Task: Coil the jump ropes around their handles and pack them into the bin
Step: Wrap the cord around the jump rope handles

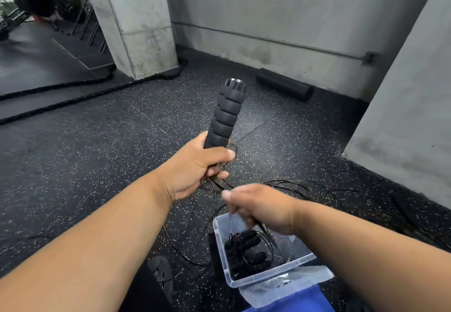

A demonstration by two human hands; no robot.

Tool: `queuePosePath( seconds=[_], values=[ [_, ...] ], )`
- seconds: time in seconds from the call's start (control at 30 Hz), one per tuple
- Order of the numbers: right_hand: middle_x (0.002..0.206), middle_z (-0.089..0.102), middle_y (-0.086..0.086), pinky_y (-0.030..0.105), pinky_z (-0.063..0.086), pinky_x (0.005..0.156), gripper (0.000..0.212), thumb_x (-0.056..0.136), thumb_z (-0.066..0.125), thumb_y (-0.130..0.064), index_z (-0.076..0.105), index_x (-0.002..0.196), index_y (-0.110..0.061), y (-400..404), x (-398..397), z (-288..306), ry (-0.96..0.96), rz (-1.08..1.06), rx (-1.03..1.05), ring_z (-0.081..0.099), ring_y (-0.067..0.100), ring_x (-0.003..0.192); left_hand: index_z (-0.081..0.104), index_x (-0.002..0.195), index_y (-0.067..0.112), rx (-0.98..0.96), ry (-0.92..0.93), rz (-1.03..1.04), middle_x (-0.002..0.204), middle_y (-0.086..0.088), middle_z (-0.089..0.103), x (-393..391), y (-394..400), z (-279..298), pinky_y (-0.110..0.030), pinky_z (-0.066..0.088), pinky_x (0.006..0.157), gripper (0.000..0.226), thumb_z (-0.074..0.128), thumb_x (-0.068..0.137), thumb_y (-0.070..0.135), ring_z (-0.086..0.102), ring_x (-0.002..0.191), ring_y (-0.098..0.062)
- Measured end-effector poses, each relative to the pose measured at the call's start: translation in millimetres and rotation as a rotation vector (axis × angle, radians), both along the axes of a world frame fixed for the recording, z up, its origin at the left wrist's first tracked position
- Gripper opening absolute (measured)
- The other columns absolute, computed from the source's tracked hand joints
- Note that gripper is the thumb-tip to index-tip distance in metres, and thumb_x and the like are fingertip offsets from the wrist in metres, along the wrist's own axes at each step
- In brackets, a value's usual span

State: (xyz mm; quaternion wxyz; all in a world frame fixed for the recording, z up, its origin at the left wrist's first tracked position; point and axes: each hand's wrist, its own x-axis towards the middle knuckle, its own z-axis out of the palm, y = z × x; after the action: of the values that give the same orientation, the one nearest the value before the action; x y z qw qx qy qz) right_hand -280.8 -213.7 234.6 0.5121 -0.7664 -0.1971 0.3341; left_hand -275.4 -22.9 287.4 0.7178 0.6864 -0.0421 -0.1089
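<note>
Above the speckled rubber floor (97, 155), your left hand (192, 167) grips the lower end of the paired foam handles (225, 114), fingers curled tight round them. The handles' long axis runs up and away from you, metal caps at the far end. Cord (288, 185) leaves the handles' base just beside your right hand (258, 206), which is nearer you and lower, blurred, fingers curled on a strand. Judgement: the winding turns on this, cord sits below and right of the handles, so your right hand carries it. Slack loops lie on the floor between hands and bin (219, 246); they may snag. The clear bin, directly under your right hand, already holds coiled ropes (246, 250). A foam roller (285, 87) lies by the wall, well apart.
</note>
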Motion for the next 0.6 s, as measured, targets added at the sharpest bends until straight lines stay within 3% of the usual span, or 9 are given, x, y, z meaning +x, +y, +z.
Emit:
queuePosePath(
  seconds=[0.13, 0.2, 0.3, 0.43, 0.53, 0.6],
  values=[
    [0.067, 0.056, 0.003, 0.036, 0.046, 0.064, 0.045, 0.098, 0.060, -0.055, 0.063, 0.076, -0.015, -22, 24, 19, -0.331, -0.153, -0.220, 0.047, 0.006, 0.059, 0.061, 0.110, 0.029, 0.665, -0.140, 0.044, 0.087, 0.011, 0.069, 3, 28, 5, -0.017, 0.049, 0.068, 0.041, 0.085, 0.079, 0.019, 0.058, 0.065, -0.001],
    [0.063, 0.051, -0.002, 0.030, 0.041, 0.060, 0.041, 0.097, 0.066, -0.047, 0.061, 0.077, -0.011, -27, 28, 24, -0.370, -0.207, -0.197, 0.043, 0.007, 0.056, 0.059, 0.106, 0.032, 0.847, -0.133, 0.006, 0.091, 0.008, 0.072, 3, 32, -3, -0.024, 0.050, 0.065, 0.040, 0.084, 0.075, 0.025, 0.060, 0.068, -0.005],
    [0.063, 0.059, -0.002, 0.027, 0.040, 0.057, 0.023, 0.097, 0.069, -0.036, 0.069, 0.086, -0.016, -26, 24, 35, -0.420, -0.140, -0.210, 0.043, 0.010, 0.054, 0.055, 0.101, 0.032, 0.989, -0.103, -0.086, 0.087, 0.006, 0.071, 2, 27, -15, -0.028, 0.047, 0.059, 0.041, 0.082, 0.071, 0.032, 0.062, 0.067, -0.012],
    [0.055, 0.052, -0.010, 0.023, 0.037, 0.048, 0.028, 0.095, 0.072, -0.033, 0.063, 0.075, -0.016, -28, 17, 45, -0.455, -0.141, -0.310, 0.041, 0.007, 0.048, 0.053, 0.102, 0.025, 1.109, -0.108, -0.022, 0.091, 0.004, 0.069, 4, 20, -26, -0.033, 0.053, 0.064, 0.041, 0.079, 0.072, 0.033, 0.067, 0.077, -0.016],
    [0.065, 0.062, -0.009, 0.026, 0.041, 0.053, 0.023, 0.095, 0.068, -0.034, 0.063, 0.078, -0.019, -25, 7, 48, -0.669, -0.047, -0.451, 0.047, 0.005, 0.053, 0.049, 0.099, 0.022, 1.247, -0.112, -0.023, 0.100, 0.003, 0.072, 2, 10, -39, -0.036, 0.058, 0.075, 0.038, 0.075, 0.072, 0.031, 0.068, 0.088, -0.023],
    [0.077, 0.066, -0.008, 0.028, 0.043, 0.059, 0.018, 0.095, 0.064, -0.036, 0.064, 0.083, -0.023, -20, 1, 52, -0.801, 0.083, -0.569, 0.055, 0.008, 0.065, 0.048, 0.100, 0.022, 1.306, -0.136, -0.054, 0.103, 0.003, 0.072, -1, 0, -48, -0.033, 0.056, 0.074, 0.035, 0.070, 0.074, 0.029, 0.069, 0.094, -0.026]
  ],
)
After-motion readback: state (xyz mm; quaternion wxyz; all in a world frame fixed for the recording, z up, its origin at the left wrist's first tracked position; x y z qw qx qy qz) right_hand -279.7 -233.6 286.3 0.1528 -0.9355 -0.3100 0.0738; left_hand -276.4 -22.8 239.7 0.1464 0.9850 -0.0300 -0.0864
